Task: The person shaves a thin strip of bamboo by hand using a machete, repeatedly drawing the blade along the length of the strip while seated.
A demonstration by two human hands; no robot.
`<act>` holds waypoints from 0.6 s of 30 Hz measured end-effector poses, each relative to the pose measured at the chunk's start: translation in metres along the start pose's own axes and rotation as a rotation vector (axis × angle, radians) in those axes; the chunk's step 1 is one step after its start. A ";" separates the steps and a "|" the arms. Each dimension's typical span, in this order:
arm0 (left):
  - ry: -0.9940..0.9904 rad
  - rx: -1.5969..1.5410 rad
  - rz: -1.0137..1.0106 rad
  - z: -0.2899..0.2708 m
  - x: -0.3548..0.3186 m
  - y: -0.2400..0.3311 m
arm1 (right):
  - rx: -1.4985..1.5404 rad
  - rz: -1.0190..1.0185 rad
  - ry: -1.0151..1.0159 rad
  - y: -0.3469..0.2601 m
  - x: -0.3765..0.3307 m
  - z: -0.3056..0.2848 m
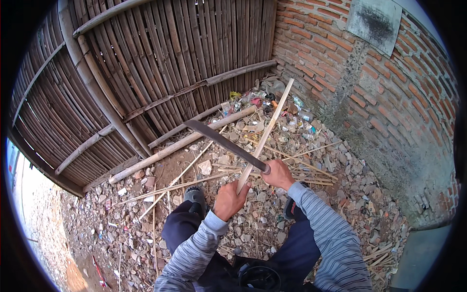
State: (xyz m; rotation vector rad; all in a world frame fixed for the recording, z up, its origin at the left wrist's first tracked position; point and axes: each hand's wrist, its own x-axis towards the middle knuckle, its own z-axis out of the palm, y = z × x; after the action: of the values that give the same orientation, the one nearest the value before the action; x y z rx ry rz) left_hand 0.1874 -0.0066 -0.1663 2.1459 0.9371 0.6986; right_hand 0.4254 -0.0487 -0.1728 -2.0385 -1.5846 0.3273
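Observation:
My left hand (pixel 229 198) grips the near end of a long pale bamboo strip (pixel 270 123) that slants up and away to the right. My right hand (pixel 278 174) holds the handle of a long dark machete (pixel 221 141), whose blade points up and to the left and crosses the strip just above my hands. Both sleeves are grey striped. My dark trousers and one grey shoe (pixel 195 196) show below the hands.
A woven bamboo fence (pixel 160 63) fills the left and back, with a thick bamboo pole (pixel 180 145) lying at its foot. A red brick wall (pixel 369 82) stands at the right. Rubble, thin bamboo slivers and litter (pixel 262 100) cover the ground.

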 end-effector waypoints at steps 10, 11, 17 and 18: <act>-0.063 0.014 0.024 0.011 -0.002 0.000 | 0.210 0.252 0.071 0.049 0.010 -0.026; -0.084 -0.035 0.002 0.011 -0.001 0.005 | 0.168 0.224 0.038 0.049 0.007 -0.028; -0.174 -0.017 -0.065 0.010 0.000 0.006 | 0.054 0.073 -0.202 0.045 -0.006 -0.018; -0.172 -0.011 -0.066 0.008 -0.001 0.004 | 0.022 0.068 -0.214 0.045 -0.002 -0.016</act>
State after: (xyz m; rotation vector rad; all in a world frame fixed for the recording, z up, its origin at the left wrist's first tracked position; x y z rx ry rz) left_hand 0.1944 -0.0128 -0.1684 2.1173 0.9044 0.4780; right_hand 0.4703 -0.0622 -0.1843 -2.1019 -1.6284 0.6029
